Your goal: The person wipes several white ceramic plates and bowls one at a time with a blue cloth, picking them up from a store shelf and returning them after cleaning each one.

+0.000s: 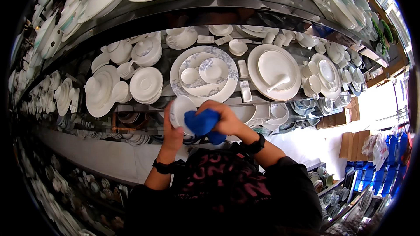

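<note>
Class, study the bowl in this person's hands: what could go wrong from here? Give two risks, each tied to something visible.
1. The round white ceramic-looking bowl could slip: the left hand alone seems to support it, while the right hand holds a bunched blue cloth against it.
2. If dropped, it might chip the large round white plate with a blue-grey floral rim close by.

Shirt (197, 214): was black across the front.
Lettering (253, 188): ran over the chest in large, dull pink characters, with smaller ones on the near side.
Right sleeve (291, 175): was black and short, leaving the forearm bare.
Left wristband (162, 166): was black, with a dark piece jutting right.
Right wristband (256, 144): was black and strap-like.
Left hand (172, 131), right hand (228, 121): were both bare.
</note>
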